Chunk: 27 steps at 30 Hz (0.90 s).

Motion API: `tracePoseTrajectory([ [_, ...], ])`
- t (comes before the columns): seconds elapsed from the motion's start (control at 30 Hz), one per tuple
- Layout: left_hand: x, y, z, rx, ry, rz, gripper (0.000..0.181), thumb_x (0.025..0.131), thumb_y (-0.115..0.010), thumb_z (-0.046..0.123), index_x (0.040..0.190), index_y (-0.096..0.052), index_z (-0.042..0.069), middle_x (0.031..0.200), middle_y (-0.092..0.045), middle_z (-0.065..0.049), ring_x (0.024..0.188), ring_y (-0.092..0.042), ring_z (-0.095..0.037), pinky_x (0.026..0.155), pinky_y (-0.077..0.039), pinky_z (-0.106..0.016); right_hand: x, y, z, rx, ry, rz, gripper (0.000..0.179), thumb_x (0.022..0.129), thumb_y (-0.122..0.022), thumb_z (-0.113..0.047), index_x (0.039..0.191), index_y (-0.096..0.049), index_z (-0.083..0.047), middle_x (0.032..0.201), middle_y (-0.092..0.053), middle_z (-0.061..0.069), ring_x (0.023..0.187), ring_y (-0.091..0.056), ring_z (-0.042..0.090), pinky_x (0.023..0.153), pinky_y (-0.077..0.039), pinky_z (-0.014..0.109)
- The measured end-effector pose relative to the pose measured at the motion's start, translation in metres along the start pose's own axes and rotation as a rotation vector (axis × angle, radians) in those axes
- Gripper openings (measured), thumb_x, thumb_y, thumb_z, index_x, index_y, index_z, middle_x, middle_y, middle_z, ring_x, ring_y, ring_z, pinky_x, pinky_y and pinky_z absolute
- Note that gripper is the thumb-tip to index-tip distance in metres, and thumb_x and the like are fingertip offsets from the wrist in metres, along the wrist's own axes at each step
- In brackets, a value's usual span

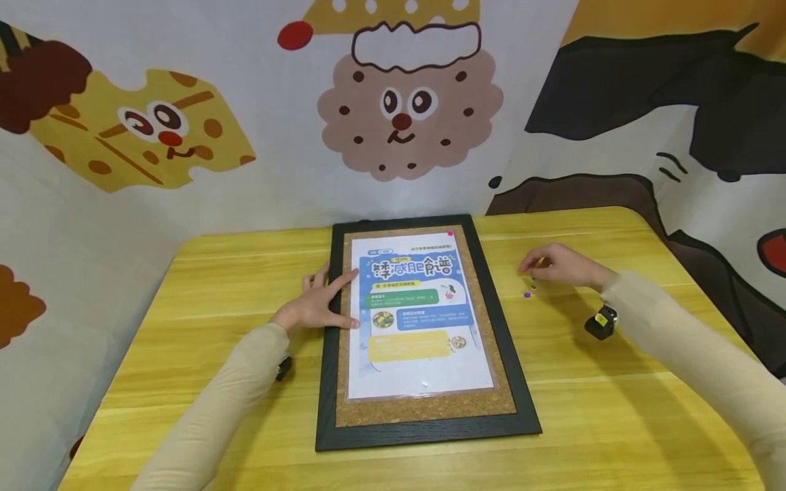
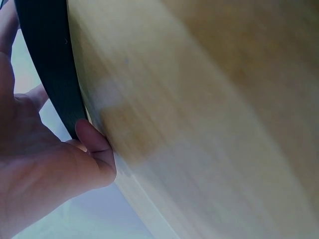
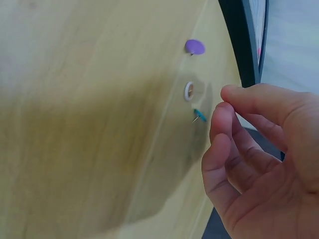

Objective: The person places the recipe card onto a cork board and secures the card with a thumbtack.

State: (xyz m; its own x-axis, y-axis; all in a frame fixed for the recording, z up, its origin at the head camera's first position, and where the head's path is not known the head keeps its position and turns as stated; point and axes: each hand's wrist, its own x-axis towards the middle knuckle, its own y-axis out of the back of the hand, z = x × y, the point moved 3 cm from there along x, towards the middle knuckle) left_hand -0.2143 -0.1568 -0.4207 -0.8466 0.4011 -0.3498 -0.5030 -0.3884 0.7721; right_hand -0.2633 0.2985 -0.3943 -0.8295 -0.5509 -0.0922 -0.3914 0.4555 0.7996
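Observation:
A laminated poster sheet [image 1: 424, 378] lies on a cork board [image 1: 424, 412] with a black frame [image 1: 329, 389]. One pink thumbtack [image 1: 450, 233] sits at the sheet's top right corner. My left hand [image 1: 319, 303] rests over the frame's left side, thumb and index finger extended onto the sheet's edge, other fingers beside the frame. My right hand [image 1: 565, 266] hovers right of the board, thumb and fingertips close together; nothing shows between them. Near those fingertips lie a purple thumbtack [image 3: 195, 47], a white thumbtack [image 3: 189, 91] and a teal thumbtack [image 3: 200, 115], none visibly touched.
The board lies on a yellow wood-grain table [image 1: 233, 273], its top end close to the back edge. Behind stands a cloth [image 1: 282, 170] printed with cartoon food figures. Each wrist carries a small black device, such as the right one [image 1: 600, 324].

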Motion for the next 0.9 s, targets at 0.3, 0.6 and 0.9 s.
tracePoseTrajectory([
  [0.3,-0.001,0.001,0.002,-0.002,-0.005,-0.002,0.107,0.076,-0.077,0.053,0.157,-0.014,0.025,0.155,0.017,-0.026,0.132,-0.001,-0.048,0.094,-0.03,-0.07,-0.009,-0.001,0.01,0.026,-0.042,0.02,0.014,0.09,-0.063,0.006,0.1,-0.071,0.002,0.1,-0.069,0.012,0.087,-0.061,0.021,0.072,-0.048,0.026],
  [0.6,-0.003,0.001,0.003,0.002,-0.006,-0.005,0.106,0.077,-0.078,0.051,0.157,-0.013,0.025,0.155,0.018,-0.025,0.133,0.0,-0.048,0.095,-0.03,-0.07,-0.014,-0.009,0.018,0.118,-0.069,0.063,0.016,0.087,-0.065,0.008,0.103,-0.067,0.008,0.1,-0.067,0.017,0.087,-0.065,0.026,0.069,-0.05,0.023],
  [0.9,-0.002,0.001,0.002,-0.001,-0.011,0.0,0.106,0.076,-0.077,0.052,0.157,-0.014,0.024,0.155,0.017,-0.026,0.133,0.0,-0.048,0.094,-0.03,-0.07,-0.013,-0.014,0.032,0.17,-0.11,0.095,0.019,0.087,-0.064,0.01,0.106,-0.065,0.011,0.098,-0.066,0.018,0.084,-0.064,0.026,0.067,-0.049,0.023],
])
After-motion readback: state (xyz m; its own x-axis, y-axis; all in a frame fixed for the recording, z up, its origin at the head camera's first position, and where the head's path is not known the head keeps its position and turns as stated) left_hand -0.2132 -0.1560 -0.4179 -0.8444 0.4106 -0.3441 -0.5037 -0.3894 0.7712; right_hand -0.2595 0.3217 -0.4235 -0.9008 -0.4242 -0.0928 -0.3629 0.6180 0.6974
